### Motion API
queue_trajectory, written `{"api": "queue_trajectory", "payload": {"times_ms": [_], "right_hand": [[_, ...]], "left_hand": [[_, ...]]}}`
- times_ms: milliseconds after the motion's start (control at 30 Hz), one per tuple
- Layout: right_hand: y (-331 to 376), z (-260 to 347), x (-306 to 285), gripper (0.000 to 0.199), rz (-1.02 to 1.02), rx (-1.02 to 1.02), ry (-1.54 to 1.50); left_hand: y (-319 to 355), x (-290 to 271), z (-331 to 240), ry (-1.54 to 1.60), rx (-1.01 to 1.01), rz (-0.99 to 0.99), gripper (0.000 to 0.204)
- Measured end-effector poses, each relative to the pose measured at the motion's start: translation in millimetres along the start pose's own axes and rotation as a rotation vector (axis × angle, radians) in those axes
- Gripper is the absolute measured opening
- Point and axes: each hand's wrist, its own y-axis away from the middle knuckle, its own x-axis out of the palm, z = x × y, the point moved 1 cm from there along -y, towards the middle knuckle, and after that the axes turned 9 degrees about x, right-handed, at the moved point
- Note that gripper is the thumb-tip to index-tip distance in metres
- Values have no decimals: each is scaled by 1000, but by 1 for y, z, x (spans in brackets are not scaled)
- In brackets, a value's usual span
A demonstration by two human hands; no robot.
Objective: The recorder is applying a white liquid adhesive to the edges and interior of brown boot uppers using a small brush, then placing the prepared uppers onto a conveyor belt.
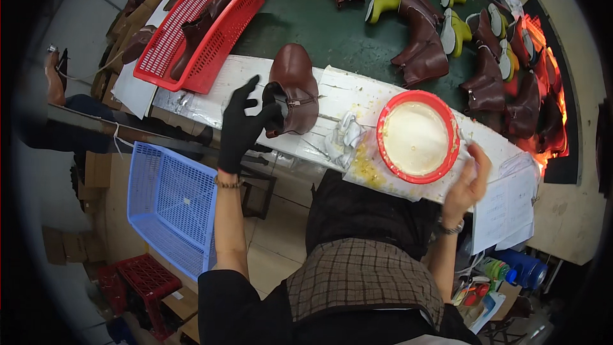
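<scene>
— Head view, centre frame: what did the left hand (241, 124) have?

— Black-gloved, it gripped the opening of a brown leather ankle boot (293, 89) lying on the white paper-covered worktop (345, 92).

— And the right hand (468, 182)?

— Bare, fingers loosely spread, holding nothing, beside the round red glue basin (417, 136) of creamy paste. Gluing seemed under way; the smooth, glossy boot would need steadying.

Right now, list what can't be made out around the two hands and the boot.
- Left hand, head view: its black glove blends into the brown boot opening, so the grip is unclear.
- Right hand: fingertips blurred at the red bowl rim; any tool held is too small to tell.
- Red basket: mesh hides its boots.
</scene>
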Motion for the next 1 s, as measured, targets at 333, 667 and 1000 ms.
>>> {"api": "queue_trajectory", "payload": {"times_ms": [333,667,1000], "right_hand": [[15,130,175,31,733,-182,-314],[16,115,180,24,1041,417,-754],[11,123,163,25,1021,431,-810]], "left_hand": [[-9,-10,-69,139,19,486,23],[-8,-15,-71,318,-180,502,26],[-4,-20,-85,358,-173,506,25]]}}
